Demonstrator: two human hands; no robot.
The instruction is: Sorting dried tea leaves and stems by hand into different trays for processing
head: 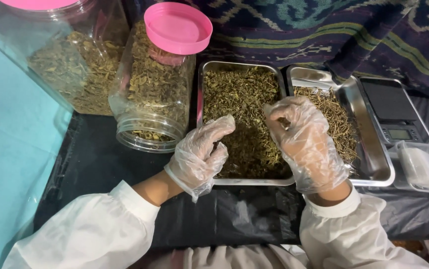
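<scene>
Left hand (199, 154): gloved, half-curled, holds nothing, at tray's (202, 89) 8 o'clock edge.
Right hand (306, 144): fingers pinched on a few leaves (242, 109).
Tip: pinch lightly, working over the tray.

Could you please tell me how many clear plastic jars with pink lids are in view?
2. One large jar is at the top left, partly cut off by the frame. The other jar stands right of it, beside the metal tray of dried leaves. More may sit outside the frame.
</scene>
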